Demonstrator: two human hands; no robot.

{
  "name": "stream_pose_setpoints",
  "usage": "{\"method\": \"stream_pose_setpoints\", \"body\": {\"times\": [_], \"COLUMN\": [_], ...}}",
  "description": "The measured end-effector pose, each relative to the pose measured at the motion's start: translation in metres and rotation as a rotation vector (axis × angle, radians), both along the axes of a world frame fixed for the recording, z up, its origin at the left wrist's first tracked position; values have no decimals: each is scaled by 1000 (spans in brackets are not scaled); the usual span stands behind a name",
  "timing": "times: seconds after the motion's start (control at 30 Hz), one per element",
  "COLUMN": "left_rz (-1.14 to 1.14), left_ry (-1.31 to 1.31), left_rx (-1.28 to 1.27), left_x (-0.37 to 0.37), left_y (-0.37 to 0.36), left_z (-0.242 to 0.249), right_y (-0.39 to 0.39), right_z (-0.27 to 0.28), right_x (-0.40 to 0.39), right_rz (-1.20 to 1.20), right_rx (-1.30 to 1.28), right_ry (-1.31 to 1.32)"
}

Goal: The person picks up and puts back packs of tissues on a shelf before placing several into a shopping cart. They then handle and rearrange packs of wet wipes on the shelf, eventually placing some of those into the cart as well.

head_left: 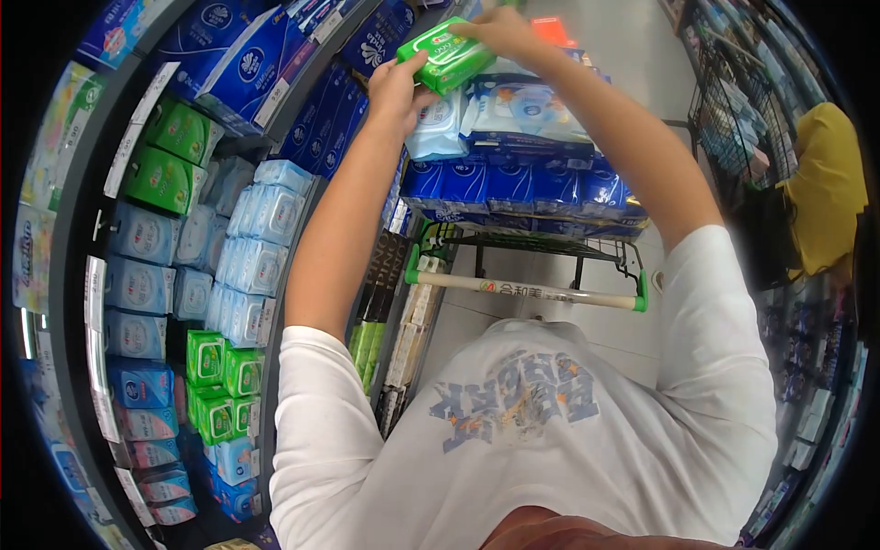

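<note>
Blue and white packs fill the tall shelf [137, 275] on the left, far too many and too bent by the lens to count, with four green packs low down and two more high up among them. Next in size, the one cart [527, 291] carries a heap of dark blue packs [522, 188] with two pale flat packs [522, 105] lying on top; the heap stands well above the basket, so a nudge from an arm could, by the look of it, tip the top layer over the side. One other person in a yellow top [825, 183] stands at the right, near a wire rack. Smallest is the single green pack [446, 55], held in the air above the heap. The left hand [396, 87] closes on its near end and the right hand [500, 32] clasps its far end, so both hands are shut around it. The wrapper looks slick and soft, so a loose hold could let it slide out, and set down crooked on the pale packs it might well slip off toward the shelf or the floor.
</note>
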State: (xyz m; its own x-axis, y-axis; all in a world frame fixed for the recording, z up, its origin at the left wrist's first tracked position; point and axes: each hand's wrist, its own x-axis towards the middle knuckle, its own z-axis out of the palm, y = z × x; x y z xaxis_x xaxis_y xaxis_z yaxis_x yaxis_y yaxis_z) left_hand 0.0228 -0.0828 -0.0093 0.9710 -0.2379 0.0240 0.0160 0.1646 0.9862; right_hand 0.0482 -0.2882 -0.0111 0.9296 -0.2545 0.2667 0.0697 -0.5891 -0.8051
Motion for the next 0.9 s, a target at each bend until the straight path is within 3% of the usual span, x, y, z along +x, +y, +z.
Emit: {"method": "stream_pose_setpoints", "body": {"times": [0.2,0.33,0.43,0.53,0.8,0.9], "left_rz": [40,59,267,300,252,138], "left_ry": [90,-27,-132,-149,-71,-52], "left_rx": [-123,-37,317,307,224,184], "left_x": [14,20,23,36,38,37], "left_y": [-2,2,-4,-6,-3,2], "left_z": [-9,-11,-11,-22,-35,-34], "right_y": [11,13,14,19,17,17], "right_z": [6,11,-5,-17,-28,-27], "right_x": [39,54,81,100,102,96], "right_rz": [55,87,192,179,168,119], "right_rx": [-11,18,-23,35,-59,-147], "right_ry": [-102,-83,-198,-166,-44,-23]}}
